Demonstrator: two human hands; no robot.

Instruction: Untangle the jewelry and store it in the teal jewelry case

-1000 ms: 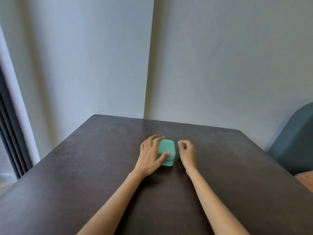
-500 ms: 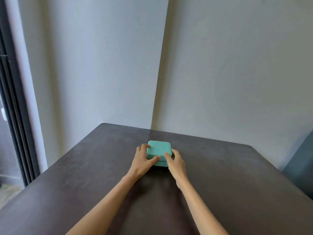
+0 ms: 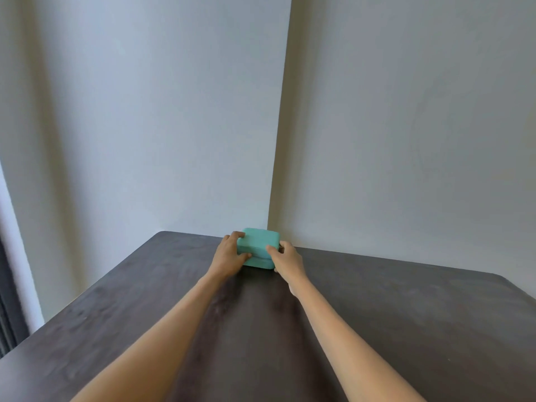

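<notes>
Hands grip closed teal jewelry case (image 3: 259, 242) on table (image 3: 406, 314), left hand (image 3: 229, 254) and right hand (image 3: 285, 258) curled round opposite sides; advise steadying base, lifting lid squarely.

Both bare forearms reach straight forward, converging toward each other. The left hand (image 3: 229, 255) curls its fingers and thumb round the left side of the teal jewelry case (image 3: 259, 247); the right hand (image 3: 285, 260) grips its right side, thumb on the front face.

Both hands, left (image 3: 229, 255) & right (image 3: 287, 258), round closed teal case (image 3: 259, 242).
</notes>
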